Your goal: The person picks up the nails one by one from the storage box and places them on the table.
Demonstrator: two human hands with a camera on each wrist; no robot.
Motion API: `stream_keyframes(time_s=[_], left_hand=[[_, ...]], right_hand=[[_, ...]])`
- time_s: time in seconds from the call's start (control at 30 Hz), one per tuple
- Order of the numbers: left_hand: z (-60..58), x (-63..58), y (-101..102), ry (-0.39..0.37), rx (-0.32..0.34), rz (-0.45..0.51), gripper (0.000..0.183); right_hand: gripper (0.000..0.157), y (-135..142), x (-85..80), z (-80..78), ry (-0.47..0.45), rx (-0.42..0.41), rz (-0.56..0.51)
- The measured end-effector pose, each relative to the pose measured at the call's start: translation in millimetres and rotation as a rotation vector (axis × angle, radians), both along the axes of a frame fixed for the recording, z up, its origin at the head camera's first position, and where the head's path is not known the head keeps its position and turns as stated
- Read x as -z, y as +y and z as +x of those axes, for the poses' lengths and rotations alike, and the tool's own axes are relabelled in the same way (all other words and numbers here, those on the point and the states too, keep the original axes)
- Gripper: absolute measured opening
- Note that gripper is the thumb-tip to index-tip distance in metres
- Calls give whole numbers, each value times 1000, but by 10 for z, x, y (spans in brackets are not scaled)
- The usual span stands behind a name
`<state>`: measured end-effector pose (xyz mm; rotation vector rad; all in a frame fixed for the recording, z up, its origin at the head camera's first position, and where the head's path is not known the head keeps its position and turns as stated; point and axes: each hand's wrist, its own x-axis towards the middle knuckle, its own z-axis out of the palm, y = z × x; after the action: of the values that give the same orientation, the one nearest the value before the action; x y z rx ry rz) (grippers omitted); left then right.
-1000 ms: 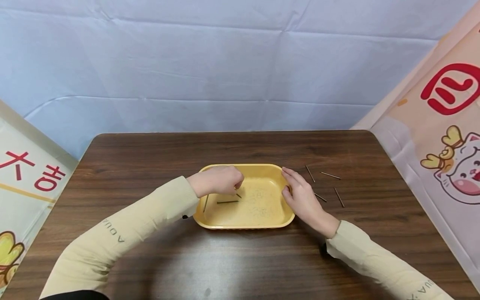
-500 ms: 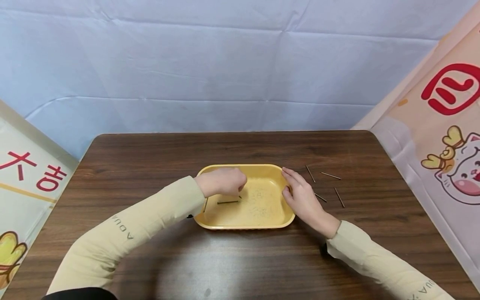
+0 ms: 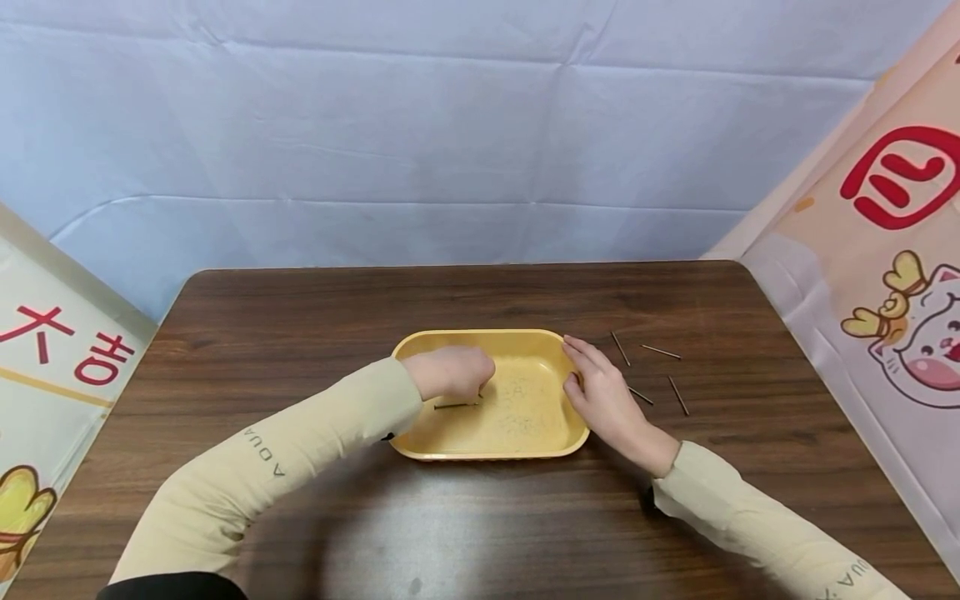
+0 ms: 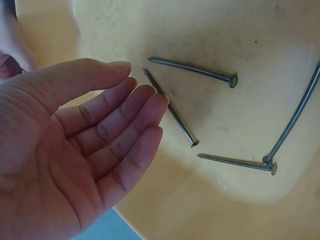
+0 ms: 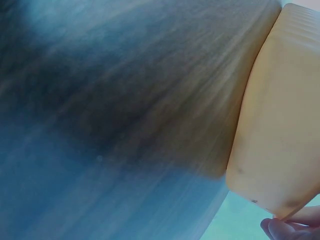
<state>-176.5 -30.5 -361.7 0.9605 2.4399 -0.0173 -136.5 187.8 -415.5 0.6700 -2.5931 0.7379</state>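
Note:
A yellow plastic tray [image 3: 491, 454] sits on the wooden table. My left hand [image 3: 453, 371] reaches down into its left half. In the left wrist view the left hand [image 4: 95, 130] is palm up to the camera, fingers softly bent, thumb apart from them. Its fingertips overlap one iron nail [image 4: 182, 125]. Several more nails lie on the tray floor, among them a nail [image 4: 192, 69] just beyond the fingertips and a nail [image 4: 237, 162] lower right. My right hand [image 3: 603, 400] holds the tray's right rim; the right wrist view shows its fingertips [image 5: 282, 230] at the edge.
Several loose nails lie on the table right of the tray, such as a nail [image 3: 661, 352] toward the back and a nail [image 3: 678, 396] farther right. A pale cloth backdrop [image 3: 450, 150] hangs behind the table [image 3: 300, 308], and printed panels stand at both sides.
My left hand has moved slightly right and toward me, lower into the tray; its sleeve now hides the leftmost nail. The right hand and the tray have stayed in place.

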Motion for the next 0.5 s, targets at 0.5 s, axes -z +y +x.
stream_keyframes(time_s=[0.5], left_hand=[[5,122,36,62,28,-20,30]], right_hand=[[40,2,-2,-4,6,-4,1]])
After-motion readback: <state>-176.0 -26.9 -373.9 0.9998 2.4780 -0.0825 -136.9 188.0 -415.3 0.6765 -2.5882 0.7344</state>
